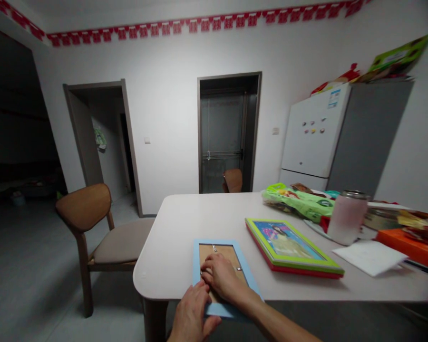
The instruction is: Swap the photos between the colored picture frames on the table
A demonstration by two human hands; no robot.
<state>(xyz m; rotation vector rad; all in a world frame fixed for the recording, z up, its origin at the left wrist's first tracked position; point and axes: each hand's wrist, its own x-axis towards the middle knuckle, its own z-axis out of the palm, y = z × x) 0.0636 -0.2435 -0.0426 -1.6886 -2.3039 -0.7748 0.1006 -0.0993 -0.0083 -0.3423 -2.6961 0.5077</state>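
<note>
A light blue picture frame [199,251] lies face down at the near edge of the white table [199,213], its brown backing board up. My right hand [223,278] rests on the backing, fingers curled and pressed at its left side by a small metal clip. My left hand [192,311] lies on the frame's near left corner, fingers flat against it. A stack of picture frames [292,247], green on top of red with a colourful picture showing, lies just to the right.
A pale pink jar [346,216], green snack bags [299,199], a white sheet of paper [369,256] and an orange box [410,244] crowd the table's right. A wooden chair [100,232] stands left of the table. A white fridge [321,137] stands by the back wall.
</note>
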